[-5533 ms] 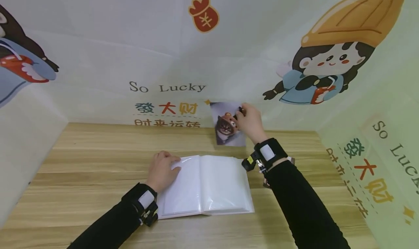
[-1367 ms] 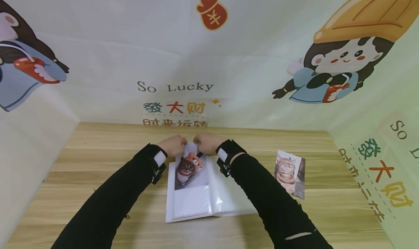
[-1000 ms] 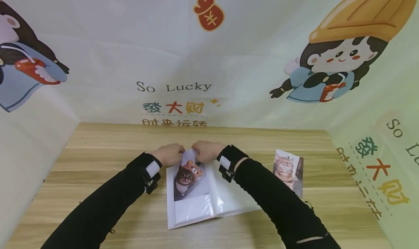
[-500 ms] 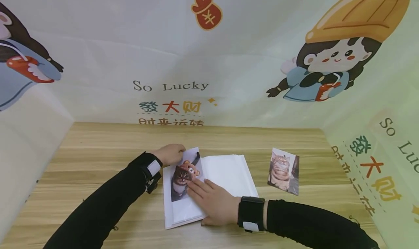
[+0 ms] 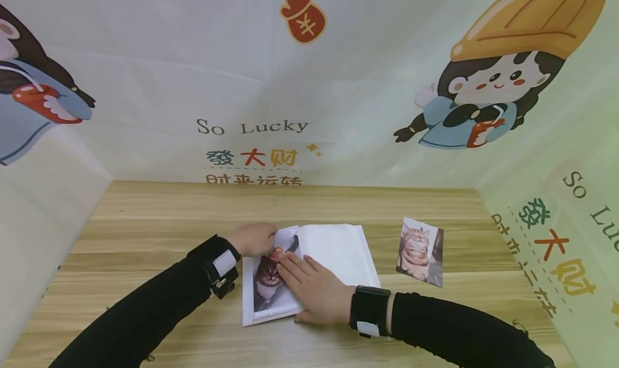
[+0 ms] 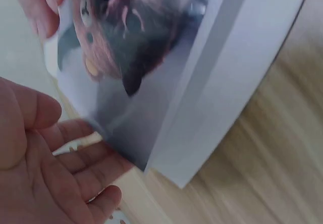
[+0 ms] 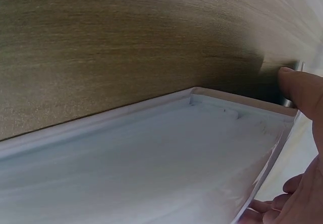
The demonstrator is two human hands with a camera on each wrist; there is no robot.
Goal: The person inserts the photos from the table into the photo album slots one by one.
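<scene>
One cat photo [image 5: 266, 288] lies on the left page of the open album [image 5: 336, 250], apparently being tucked in. The left hand [image 5: 253, 239] touches its top edge, fingers loose; the right hand [image 5: 316, 291] lies flat across it. Next likely needs a gentle, straight push.

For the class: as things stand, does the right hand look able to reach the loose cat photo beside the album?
Probably yes: the right hand rests on the album, and nothing visible covers or blocks the loose photo.

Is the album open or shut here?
Open: the album lies spread, a cat photo showing on its left page, its right page white.
</scene>
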